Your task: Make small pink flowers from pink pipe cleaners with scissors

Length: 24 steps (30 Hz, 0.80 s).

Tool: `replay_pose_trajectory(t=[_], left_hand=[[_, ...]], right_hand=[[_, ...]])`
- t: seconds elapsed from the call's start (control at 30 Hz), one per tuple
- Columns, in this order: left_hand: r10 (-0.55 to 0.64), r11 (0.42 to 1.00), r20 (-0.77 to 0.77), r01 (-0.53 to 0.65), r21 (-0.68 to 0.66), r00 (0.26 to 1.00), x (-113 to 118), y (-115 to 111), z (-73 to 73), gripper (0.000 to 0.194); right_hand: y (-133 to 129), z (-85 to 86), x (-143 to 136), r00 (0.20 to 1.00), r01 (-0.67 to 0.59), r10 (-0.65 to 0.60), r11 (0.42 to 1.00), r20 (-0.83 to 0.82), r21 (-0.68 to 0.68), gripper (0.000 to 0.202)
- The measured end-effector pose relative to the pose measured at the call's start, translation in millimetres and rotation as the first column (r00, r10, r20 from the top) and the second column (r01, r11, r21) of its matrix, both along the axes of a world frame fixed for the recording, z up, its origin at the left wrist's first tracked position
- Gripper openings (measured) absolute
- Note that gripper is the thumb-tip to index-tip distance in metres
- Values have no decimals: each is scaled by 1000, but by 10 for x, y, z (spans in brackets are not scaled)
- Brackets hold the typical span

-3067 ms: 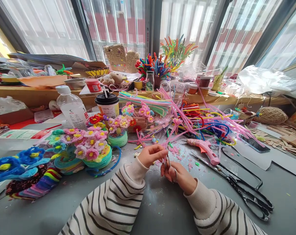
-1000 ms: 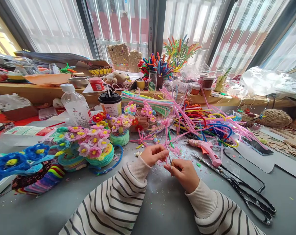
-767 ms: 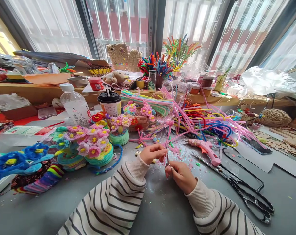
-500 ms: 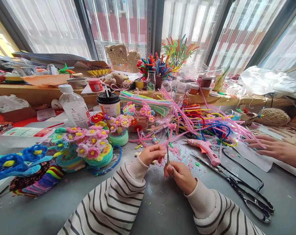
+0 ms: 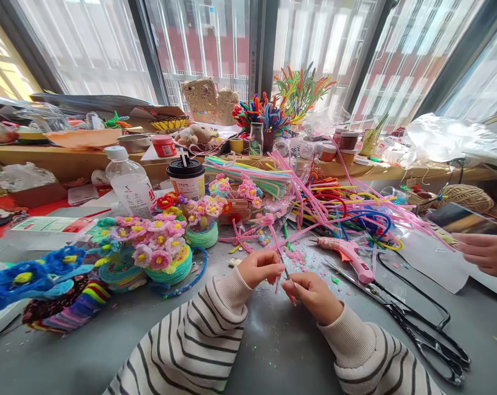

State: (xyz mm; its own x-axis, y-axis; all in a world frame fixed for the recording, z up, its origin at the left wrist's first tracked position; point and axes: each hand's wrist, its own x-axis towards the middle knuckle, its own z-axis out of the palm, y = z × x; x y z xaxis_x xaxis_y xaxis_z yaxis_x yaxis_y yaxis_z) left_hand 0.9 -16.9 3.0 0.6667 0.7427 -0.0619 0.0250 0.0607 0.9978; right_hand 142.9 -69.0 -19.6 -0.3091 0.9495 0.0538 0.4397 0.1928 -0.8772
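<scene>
My left hand is closed, its fingertips pinching a pink pipe cleaner. The pink stem runs up past the fingers toward a fluffy pink end. My right hand is closed around small scissors; only their slim metal blades show, tilted up against the pipe cleaner, while the handles are hidden in the fingers. Pink fluff trimmings lie on the grey table just beyond. To the right rest a pink glue gun and large black-handled scissors.
Pipe-cleaner flower pots stand at left, before a bottle and a lidded cup. Loose pipe cleaners are heaped behind my hands. At far right, another person's hand is beside a dark glossy flat object.
My hands have shifted slightly right and down in view, and the blades now tilt more to the left. The other person's hand has moved right, and a dark glossy object has appeared there.
</scene>
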Motion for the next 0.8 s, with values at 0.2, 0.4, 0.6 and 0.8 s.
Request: replay_pose_trajectory(t=[0.2,0.4,0.6,0.8], left_hand=[[48,996,-48,-44,76,998,11,-4,-37,24],[156,968,-114,-128,217,981,51,-27,-30,22],[234,926,-144,-175,336,961,94,-94,-83,26],[303,889,-163,-216,404,939,106,-119,-99,25]], right_hand=[[24,-76,-3,997,-23,22,1000,-80,-13,54],[1,-143,-83,978,-30,20,998,-206,-49,58],[-47,-110,-150,965,-12,-9,997,-262,-77,64],[-74,-117,-180,968,39,-55,997,-246,-66,64]])
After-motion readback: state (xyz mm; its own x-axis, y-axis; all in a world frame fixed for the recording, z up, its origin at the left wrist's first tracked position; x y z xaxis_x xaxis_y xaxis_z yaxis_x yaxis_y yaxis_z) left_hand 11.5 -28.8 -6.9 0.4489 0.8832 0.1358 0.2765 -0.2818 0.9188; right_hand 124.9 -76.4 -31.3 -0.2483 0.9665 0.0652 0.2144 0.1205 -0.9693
